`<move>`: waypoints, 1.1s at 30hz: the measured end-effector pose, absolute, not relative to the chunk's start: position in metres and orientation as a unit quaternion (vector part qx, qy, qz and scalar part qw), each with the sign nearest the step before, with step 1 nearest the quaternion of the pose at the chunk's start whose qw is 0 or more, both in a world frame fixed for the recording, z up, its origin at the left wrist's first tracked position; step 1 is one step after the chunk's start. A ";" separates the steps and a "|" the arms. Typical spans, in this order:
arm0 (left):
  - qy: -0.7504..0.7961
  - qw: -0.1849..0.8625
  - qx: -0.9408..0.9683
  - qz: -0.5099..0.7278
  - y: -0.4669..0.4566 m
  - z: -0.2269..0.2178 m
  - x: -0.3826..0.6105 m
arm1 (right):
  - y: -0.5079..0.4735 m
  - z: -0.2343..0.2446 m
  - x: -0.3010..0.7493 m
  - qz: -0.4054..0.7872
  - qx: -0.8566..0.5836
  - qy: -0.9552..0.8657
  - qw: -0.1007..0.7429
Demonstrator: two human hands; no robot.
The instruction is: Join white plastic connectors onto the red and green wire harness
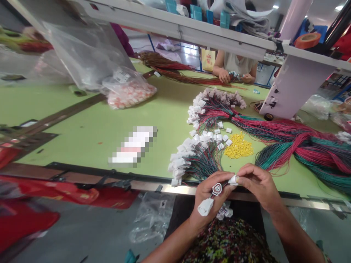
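Note:
My left hand [210, 191] is closed around several wired plugs at the table's front edge. Two white connectors [205, 206] stick out over the back of its fingers, one showing its open face. Between both hands sits another white connector [233, 180], pinched by the left fingertips. The fingertips of my right hand [256, 186] press together at that connector's right end; any small part in them is hidden. Just beyond the hands lie a pile of small yellow pieces [238, 146] and a bunch of wires with white connectors [181, 157].
Long red, green and black wire bundles [274, 128] stretch to the right. A clear bag of orange-and-white parts [131, 95] lies at back left. A shelf [192, 33] crosses overhead on a side panel [296, 87]. Another person [236, 67] works opposite.

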State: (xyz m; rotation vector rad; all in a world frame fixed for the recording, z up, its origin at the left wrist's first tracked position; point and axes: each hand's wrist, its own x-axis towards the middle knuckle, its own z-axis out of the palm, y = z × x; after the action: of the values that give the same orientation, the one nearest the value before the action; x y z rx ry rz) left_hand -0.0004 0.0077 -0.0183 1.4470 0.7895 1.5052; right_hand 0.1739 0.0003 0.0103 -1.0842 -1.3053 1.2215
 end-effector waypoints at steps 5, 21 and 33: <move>0.319 0.442 0.582 0.603 0.008 -0.016 -0.001 | 0.002 0.004 0.171 0.575 -0.453 -0.446 0.515; 0.371 0.452 0.557 0.590 0.005 -0.016 -0.002 | -0.003 -0.002 0.167 0.360 -0.449 -0.606 0.549; 0.364 0.447 0.555 0.600 0.004 -0.020 0.000 | -0.006 -0.007 0.161 0.440 -0.449 -0.532 0.568</move>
State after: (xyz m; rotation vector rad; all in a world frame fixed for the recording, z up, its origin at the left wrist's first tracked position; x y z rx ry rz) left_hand 0.0005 0.0039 -0.0204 1.3731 0.9022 1.4847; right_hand 0.1611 -0.0058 -0.0065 -1.0538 -1.2490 1.0341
